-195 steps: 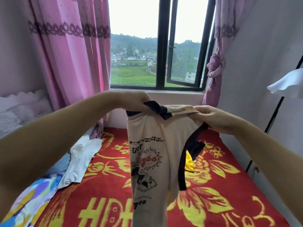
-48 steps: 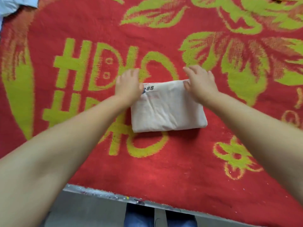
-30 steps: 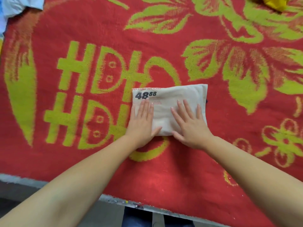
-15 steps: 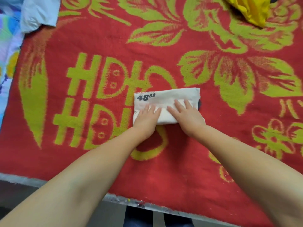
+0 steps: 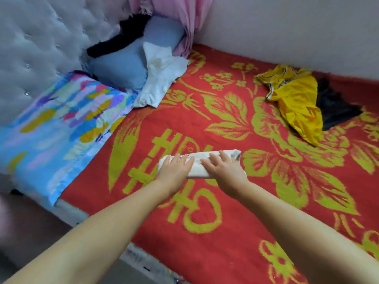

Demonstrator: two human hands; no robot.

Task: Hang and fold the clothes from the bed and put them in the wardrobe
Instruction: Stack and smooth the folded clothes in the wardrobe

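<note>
Here, in the head view, a folded cream T-shirt (image 5: 205,167) lies as a narrow bundle on the red and yellow blanket (image 5: 215,253) of the bed, near its front edge. The left hand (image 5: 174,171) is laid on the bundle's left end and the right hand (image 5: 223,171) on its right end. Both grips are spread flat, fingers straight and pressed down on the cloth; nothing is pinched.

The folding step for this garment is judged to be almost done, the last fold being flattened. Next, the bundle would have to be taken up from both ends without letting the folds spring open, and carried to the wardrobe, which is not in view. More work is left: a yellow garment (image 5: 295,103) and a dark garment (image 5: 332,107) lie crumpled together toward the far right of the bed, and a white garment (image 5: 160,78) is draped off a blue pillow (image 5: 127,64) by the headboard (image 5: 41,37).

Compared with half a second ago, the bundle is seen to have been folded narrower, so that the printed "48" is no longer visible, and the hands now rest farther over it. The view has been raised, so that the pillows and headboard are taken in.
</note>
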